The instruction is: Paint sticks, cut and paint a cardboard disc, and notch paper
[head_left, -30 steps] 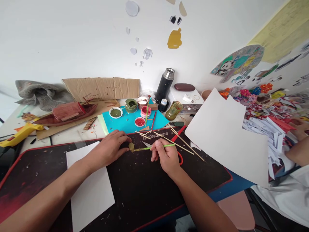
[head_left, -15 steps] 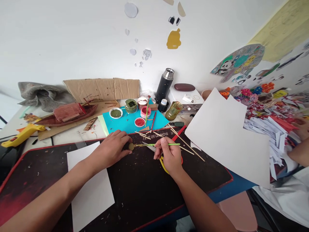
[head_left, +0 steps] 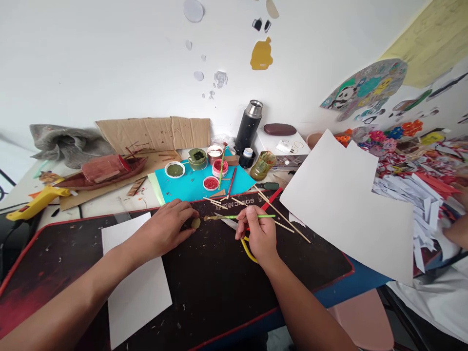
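Observation:
Between the thumb and fingers of my left hand (head_left: 170,222) is a small round olive-green disc (head_left: 196,223), held just above the dark desk mat (head_left: 215,287). My right hand (head_left: 258,234) grips a green-handled paintbrush (head_left: 228,217), whose bristles point left toward the disc with a small gap between them. Beneath my right hand lie scissors with yellow and red handles (head_left: 249,251), partly hidden. Open pots of green paint (head_left: 197,159) and red paint (head_left: 220,168) stand on a blue sheet (head_left: 175,187), with their paint-filled lids beside them.
White paper (head_left: 137,302) lies under my left forearm; a large white sheet (head_left: 347,204) is at right. Thin sticks (head_left: 285,217) lie near the scissors. A boat model (head_left: 102,173), glue gun (head_left: 38,202), black flask (head_left: 250,126) and murky jar (head_left: 262,165) stand behind. Another person's arm (head_left: 455,234) shows at right.
The brush tip has drawn back to the right, off the disc. My left hand has shifted the disc slightly left, and its face is turned a little differently.

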### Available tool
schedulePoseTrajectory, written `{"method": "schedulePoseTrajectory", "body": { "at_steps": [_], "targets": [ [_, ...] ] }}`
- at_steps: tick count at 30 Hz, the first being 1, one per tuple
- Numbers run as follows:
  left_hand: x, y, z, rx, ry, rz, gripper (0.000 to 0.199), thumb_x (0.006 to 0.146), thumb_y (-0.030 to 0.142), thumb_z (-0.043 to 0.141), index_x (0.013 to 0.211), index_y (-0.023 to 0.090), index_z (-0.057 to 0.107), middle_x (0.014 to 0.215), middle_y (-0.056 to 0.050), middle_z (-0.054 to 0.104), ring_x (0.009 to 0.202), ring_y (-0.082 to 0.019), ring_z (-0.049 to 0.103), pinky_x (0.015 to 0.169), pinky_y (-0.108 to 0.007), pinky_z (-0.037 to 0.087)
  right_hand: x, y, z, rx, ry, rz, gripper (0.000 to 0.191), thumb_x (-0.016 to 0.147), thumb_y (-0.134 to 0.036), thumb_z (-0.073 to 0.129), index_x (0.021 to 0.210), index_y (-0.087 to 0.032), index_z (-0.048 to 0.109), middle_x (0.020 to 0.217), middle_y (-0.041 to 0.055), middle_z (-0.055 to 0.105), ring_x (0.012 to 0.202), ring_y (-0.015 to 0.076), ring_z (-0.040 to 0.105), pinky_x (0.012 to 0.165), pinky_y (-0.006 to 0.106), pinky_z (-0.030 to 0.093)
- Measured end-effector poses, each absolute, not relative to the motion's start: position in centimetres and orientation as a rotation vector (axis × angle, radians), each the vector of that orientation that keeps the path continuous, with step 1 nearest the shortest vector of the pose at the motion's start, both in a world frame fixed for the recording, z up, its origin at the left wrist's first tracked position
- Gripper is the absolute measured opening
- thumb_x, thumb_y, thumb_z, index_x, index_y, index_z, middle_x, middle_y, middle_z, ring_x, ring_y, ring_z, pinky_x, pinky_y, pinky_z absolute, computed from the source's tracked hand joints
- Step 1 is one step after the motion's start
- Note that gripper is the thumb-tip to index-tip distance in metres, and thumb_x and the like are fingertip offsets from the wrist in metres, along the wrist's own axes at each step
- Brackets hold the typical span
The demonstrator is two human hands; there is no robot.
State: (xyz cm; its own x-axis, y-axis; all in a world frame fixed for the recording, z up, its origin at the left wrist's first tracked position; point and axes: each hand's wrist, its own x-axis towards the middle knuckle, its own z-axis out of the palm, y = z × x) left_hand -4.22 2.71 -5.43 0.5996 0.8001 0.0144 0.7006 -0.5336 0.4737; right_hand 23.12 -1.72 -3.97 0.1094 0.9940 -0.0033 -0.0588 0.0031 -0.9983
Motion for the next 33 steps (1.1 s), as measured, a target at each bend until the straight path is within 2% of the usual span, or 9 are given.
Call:
{"method": "schedulePoseTrajectory", "body": {
  "at_steps": [14,26,33],
  "targets": [
    [-4.1,2.5,-5.7,2.378,1.183,0.335,0.025,0.105,0.042,0.061,0.118,0.024,0.074,0.12,-0.011,0.074,0.113,-0.033,0.065,0.103,-0.051,0.052,22.5,-1.9,-4.9,-1.198,-1.103,1.26,0.06,0.103,-0.076,0.062,0.082,-0.021,0.069,0.053,-0.0029,0.061,0.043,0.0137,0.062,0.043,0.022,0.044],
    [-4.9,2.5,-5.5,2.329,1.2,0.363,0.023,0.103,0.045,0.065,0.114,0.026,0.074,0.116,-0.009,0.075,0.112,-0.032,0.067,0.099,-0.047,0.053,22.7,-1.7,-4.1,-1.206,-1.046,1.187,0.062,0.101,-0.079,0.063,0.079,-0.021,0.067,0.049,-0.0026,0.061,0.04,0.0139,0.061,0.042,0.022,0.043],
    [-5.3,1.7,-3.4,1.964,1.22,0.458,0.032,0.098,0.055,0.07,0.114,0.028,0.076,0.119,-0.008,0.077,0.111,-0.031,0.071,0.098,-0.046,0.058,22.9,-2.0,-3.9,-1.194,-1.017,1.19,0.062,0.099,-0.079,0.067,0.079,-0.02,0.068,0.049,-0.0024,0.061,0.039,0.0137,0.061,0.042,0.022,0.042]
  ]
}}
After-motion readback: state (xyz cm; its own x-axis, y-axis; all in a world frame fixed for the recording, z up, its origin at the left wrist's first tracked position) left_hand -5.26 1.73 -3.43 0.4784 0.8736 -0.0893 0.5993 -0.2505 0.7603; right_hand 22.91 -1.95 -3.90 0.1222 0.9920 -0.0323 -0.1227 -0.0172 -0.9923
